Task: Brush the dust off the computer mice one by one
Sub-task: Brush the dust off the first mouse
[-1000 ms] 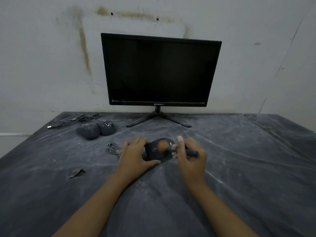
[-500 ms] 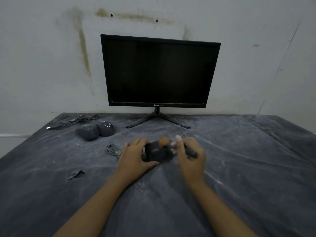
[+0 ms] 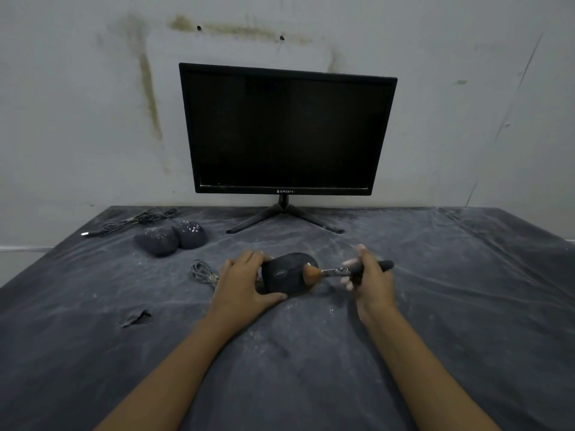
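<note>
Left hand (image 3: 241,283) clamps the mouse (image 3: 287,272) to stop sliding; right hand (image 3: 371,279) grips the brush (image 3: 312,273), bristles at its right edge; two dusty mice (image 3: 169,238) wait beyond the left hand.

One head-worn view looks forward and down over the table (image 3: 435,353), close.

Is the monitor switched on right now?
No. The monitor screen is uniformly black, while the hands work in front of it on the mouse with the brush.
</note>
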